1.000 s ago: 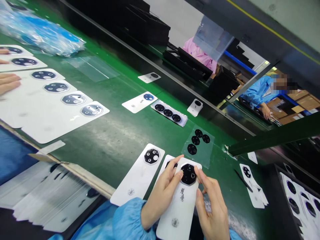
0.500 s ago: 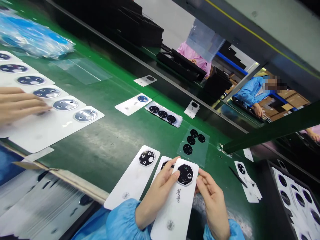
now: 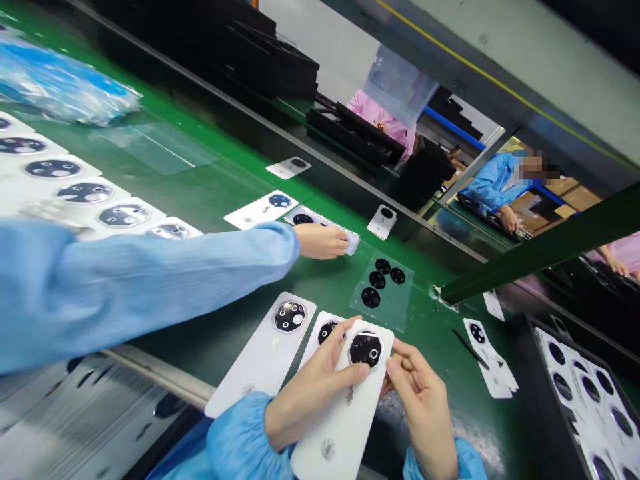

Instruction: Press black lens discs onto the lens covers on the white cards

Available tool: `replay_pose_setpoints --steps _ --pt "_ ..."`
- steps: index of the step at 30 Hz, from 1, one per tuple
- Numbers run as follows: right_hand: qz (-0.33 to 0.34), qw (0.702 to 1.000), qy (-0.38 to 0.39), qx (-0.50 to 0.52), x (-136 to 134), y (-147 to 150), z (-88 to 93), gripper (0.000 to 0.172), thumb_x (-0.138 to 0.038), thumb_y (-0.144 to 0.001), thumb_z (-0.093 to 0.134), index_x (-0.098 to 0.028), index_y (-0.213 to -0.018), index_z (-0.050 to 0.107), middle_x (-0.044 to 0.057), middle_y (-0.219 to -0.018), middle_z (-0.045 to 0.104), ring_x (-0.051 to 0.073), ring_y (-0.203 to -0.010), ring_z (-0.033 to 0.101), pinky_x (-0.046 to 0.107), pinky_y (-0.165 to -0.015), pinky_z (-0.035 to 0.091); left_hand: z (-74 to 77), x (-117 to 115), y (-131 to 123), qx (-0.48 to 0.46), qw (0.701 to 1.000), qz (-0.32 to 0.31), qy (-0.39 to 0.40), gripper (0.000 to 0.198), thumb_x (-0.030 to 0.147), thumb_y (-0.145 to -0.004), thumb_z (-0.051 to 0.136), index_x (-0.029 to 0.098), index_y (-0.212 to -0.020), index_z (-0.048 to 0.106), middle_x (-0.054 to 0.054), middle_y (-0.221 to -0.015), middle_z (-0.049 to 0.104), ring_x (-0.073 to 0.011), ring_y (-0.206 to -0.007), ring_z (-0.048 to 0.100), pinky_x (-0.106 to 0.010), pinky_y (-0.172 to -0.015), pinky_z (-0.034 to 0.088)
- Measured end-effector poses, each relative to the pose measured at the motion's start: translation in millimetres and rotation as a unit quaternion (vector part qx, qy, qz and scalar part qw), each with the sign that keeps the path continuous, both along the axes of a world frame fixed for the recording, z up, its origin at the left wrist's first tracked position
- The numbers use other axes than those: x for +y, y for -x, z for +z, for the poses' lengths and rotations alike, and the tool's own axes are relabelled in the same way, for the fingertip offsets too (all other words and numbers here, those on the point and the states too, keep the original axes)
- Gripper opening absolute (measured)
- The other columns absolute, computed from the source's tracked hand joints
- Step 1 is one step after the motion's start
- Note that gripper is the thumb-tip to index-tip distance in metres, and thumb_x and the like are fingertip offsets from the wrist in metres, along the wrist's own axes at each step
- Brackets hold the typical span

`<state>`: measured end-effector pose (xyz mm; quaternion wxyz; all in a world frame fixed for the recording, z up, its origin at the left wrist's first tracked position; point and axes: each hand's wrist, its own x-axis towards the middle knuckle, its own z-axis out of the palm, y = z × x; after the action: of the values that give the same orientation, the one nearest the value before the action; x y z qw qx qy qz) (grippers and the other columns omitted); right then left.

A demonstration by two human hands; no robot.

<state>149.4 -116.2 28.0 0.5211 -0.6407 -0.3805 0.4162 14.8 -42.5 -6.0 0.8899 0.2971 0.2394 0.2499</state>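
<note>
A white phone back panel [image 3: 345, 427], with a black octagonal camera piece [image 3: 366, 349] near its top, is tilted up before me. My left hand [image 3: 320, 380] grips its left side, thumb lying at the lower edge of the camera piece. Along the right edge, my right hand [image 3: 420, 393] pinches the panel between bent fingers and thumb; some fingertips are hidden behind it. Partly covered by my left hand, another white panel [image 3: 313, 340] lies on the bench. Beside it rests a further white panel [image 3: 265, 360] with its own octagonal camera piece.
A co-worker's blue-sleeved arm [image 3: 200, 280] crosses from the left, its hand [image 3: 323, 241] on a strip of black camera pieces [image 3: 303, 219]. Black octagons lie on a clear sheet [image 3: 395, 307]. Overlapping white panels [image 3: 125, 200] stand left. Right are black tweezers [image 3: 470, 348] and a black tray [image 3: 530, 353] of panels.
The co-worker's arm has reached rightward from the left panels to the strip of camera pieces. My left thumb has slid down to the camera piece's lower edge.
</note>
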Motion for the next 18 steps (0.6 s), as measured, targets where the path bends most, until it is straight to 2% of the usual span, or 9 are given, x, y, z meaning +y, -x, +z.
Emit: replay_pose_setpoints --steps 6,10,13,15,18 --pt "-0.017 1.0 0.006 0.005 0.7 0.8 -0.2 0.032 -0.039 -0.078 0.065 -0.018 -0.101 0.058 -0.002 -0.066 0.057 0.012 -0.06 0.057 0.021 -0.055 0.048 -4.2 -0.4 2.4 -0.002 0.999 -0.002 -0.05 0.073 0.031 -0.076 0.068 0.031 -0.137 0.028 -0.007 -0.126 0.051 -0.0219 -0.099 0.058 -0.031 -0.079 0.046" --pt "-0.015 0.999 0.025 0.022 2.0 -1.6 -5.3 0.036 -0.037 -0.073 0.071 -0.02 -0.101 0.055 0.001 -0.078 0.062 0.012 -0.067 0.058 0.021 -0.058 0.048 -5.0 -3.2 2.1 0.055 0.99 0.022 -0.13 0.07 0.033 -0.08 0.062 0.029 -0.14 0.026 -0.007 -0.144 0.034 -0.0284 -0.125 0.039 -0.038 -0.097 0.038" --pt "-0.017 0.999 0.029 0.034 3.1 -5.3 -12.7 0.029 -0.04 -0.078 0.066 -0.018 -0.094 0.056 -0.002 -0.068 0.058 0.008 -0.054 0.05 0.018 -0.048 0.041 -5.2 -3.7 4.0 0.092 0.974 0.021 -0.208 0.065 0.033 -0.083 0.057 0.027 -0.141 0.026 -0.005 -0.146 0.03 -0.0279 -0.133 0.027 -0.04 -0.106 0.027" --pt "-0.036 0.998 0.026 0.034 4.1 -7.7 -18.5 0.027 -0.043 -0.078 0.064 -0.017 -0.084 0.056 -0.005 -0.06 0.053 0.005 -0.046 0.042 0.016 -0.042 0.035 -4.4 -3.4 6.3 0.105 0.963 0.007 -0.249 0.061 0.033 -0.086 0.053 0.027 -0.14 0.026 -0.006 -0.143 0.035 -0.027 -0.13 0.032 -0.041 -0.106 0.027" --pt "-0.063 0.997 0.027 0.038 5.4 -9.6 -25.3 0.033 -0.047 -0.075 0.066 -0.017 -0.07 0.052 -0.007 -0.05 0.046 0.004 -0.04 0.035 0.016 -0.038 0.027 -0.4 -3.0 8.5 0.09 0.962 -0.031 -0.257 0.057 0.035 -0.088 0.048 0.028 -0.139 0.024 -0.008 -0.129 0.048 -0.0234 -0.109 0.052 -0.039 -0.094 0.039"
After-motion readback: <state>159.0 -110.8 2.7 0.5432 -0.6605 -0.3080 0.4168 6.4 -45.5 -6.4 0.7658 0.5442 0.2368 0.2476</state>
